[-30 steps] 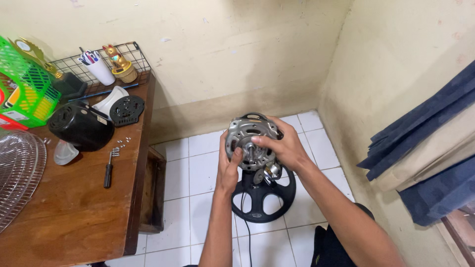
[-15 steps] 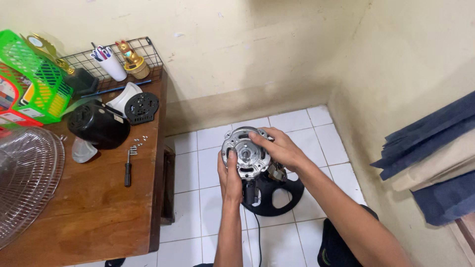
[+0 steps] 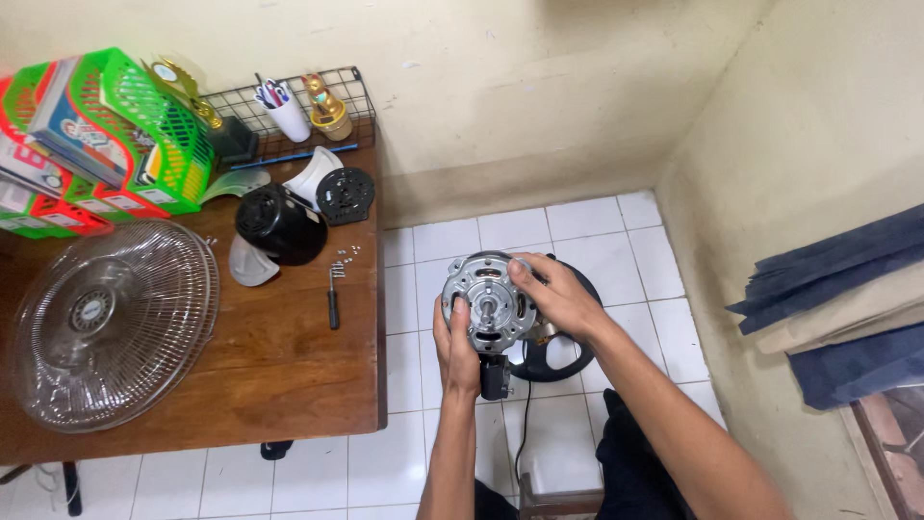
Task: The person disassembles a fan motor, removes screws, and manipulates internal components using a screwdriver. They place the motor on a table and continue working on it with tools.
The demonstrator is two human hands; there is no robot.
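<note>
Both hands up in front of the person, above the white tiled floor [image 3: 587, 217]. Left hand [image 3: 456, 349] cups the fan motor [image 3: 491, 302] from below and from its left rim, thumb laid across the metal face, fingers [image 3: 460, 313] clenched on the housing. Right hand [image 3: 561, 300] comes over the top right, its fingers grasping the rim at the upper edge. So the motor sits between the two sets of fingers, held in the air, face tilted up toward the person, short shaft at the centre pointing out. A small black block hangs just under the left fingers, with a dark cord dropping away from it toward the floor. Judging by the cast metal shell and the windings inside, the piece looks dense and heavy for its size, rigid, with hard edges; best taken by the outer rim as now, not by the shaft or the cord. Directly behind the right fingers, on the floor, lies a round black base [image 3: 563, 356] with spokes, partly hidden. Off to the left of the left fingers stands the wooden surface [image 3: 279, 376]: nearest its edge a screwdriver [image 3: 333, 299] with loose screws [image 3: 346, 252] beside it, then a black motor cover [image 3: 281, 223], a wire fan guard [image 3: 111, 323] lying flat further left, and farthest back a green basket [image 3: 135, 125] and a white cup [image 3: 287, 117] of pens against the wall.
</note>
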